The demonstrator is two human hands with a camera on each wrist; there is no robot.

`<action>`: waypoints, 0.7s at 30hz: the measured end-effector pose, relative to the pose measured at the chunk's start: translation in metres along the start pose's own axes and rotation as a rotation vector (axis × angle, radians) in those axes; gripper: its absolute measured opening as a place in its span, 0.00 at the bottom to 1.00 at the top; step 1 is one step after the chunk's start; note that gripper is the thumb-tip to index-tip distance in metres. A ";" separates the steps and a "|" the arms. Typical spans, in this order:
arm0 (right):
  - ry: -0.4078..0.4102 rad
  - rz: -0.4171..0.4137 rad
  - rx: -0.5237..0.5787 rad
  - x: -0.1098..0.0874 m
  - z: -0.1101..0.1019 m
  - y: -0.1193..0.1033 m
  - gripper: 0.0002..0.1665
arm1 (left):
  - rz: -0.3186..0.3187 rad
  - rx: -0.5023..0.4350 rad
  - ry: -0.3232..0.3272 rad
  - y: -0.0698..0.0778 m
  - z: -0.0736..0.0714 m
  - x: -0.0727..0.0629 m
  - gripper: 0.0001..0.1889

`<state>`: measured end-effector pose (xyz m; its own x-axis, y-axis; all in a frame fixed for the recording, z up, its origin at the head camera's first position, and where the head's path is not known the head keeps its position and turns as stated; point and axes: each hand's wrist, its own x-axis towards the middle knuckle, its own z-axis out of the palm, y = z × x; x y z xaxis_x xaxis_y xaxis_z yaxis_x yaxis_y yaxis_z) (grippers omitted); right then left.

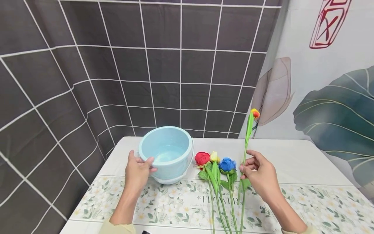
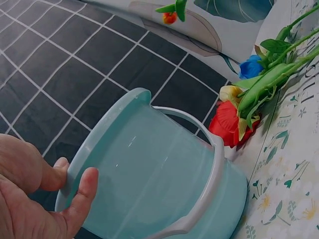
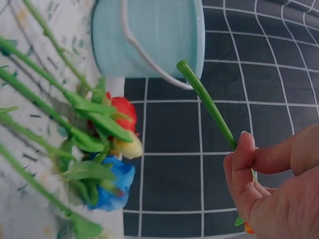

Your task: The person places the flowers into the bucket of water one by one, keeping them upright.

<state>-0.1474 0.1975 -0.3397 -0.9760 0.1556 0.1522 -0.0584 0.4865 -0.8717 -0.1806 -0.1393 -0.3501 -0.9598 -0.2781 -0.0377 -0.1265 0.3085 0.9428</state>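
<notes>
A light blue plastic bucket [image 1: 170, 169] stands upright on the table, its pale handle [image 2: 207, 194] hanging down the side. My left hand [image 1: 138, 169] grips the bucket's near left rim, thumb on one side and fingers on the other. With thumb and fingertips, my right hand [image 1: 261, 174] pinches the green stem of an artificial orange-and-yellow tulip [image 1: 255, 113], held upright above the table. Its cut stem end [image 3: 183, 65] shows in the right wrist view. To the left of that hand lie a red rose [image 1: 202, 158], a pale yellow tulip [image 1: 214, 156] and a blue flower [image 1: 227, 164].
The stems [image 1: 232, 208] of the lying flowers run toward the table's front edge. A white cloth with a floral band [image 1: 175, 201] covers the table. Behind it hang a dark grid-patterned curtain [image 1: 163, 65] and a white leaf-printed curtain [image 1: 330, 97].
</notes>
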 end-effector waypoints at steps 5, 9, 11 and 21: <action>0.007 -0.048 0.050 0.010 0.005 -0.011 0.34 | 0.011 -0.072 -0.014 -0.001 0.001 -0.001 0.44; 0.015 -0.078 0.091 0.020 0.010 -0.021 0.34 | 0.009 -0.107 -0.014 -0.001 0.001 -0.001 0.43; 0.018 -0.088 0.117 0.025 0.012 -0.027 0.33 | 0.007 -0.110 -0.014 -0.001 0.001 -0.001 0.42; 0.029 -0.159 0.206 0.052 0.030 -0.050 0.32 | -0.004 -0.108 -0.012 -0.001 0.003 0.000 0.41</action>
<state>-0.2014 0.1558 -0.3021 -0.9449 0.1174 0.3055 -0.2547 0.3224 -0.9117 -0.1812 -0.1365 -0.3518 -0.9622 -0.2684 -0.0450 -0.1034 0.2077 0.9727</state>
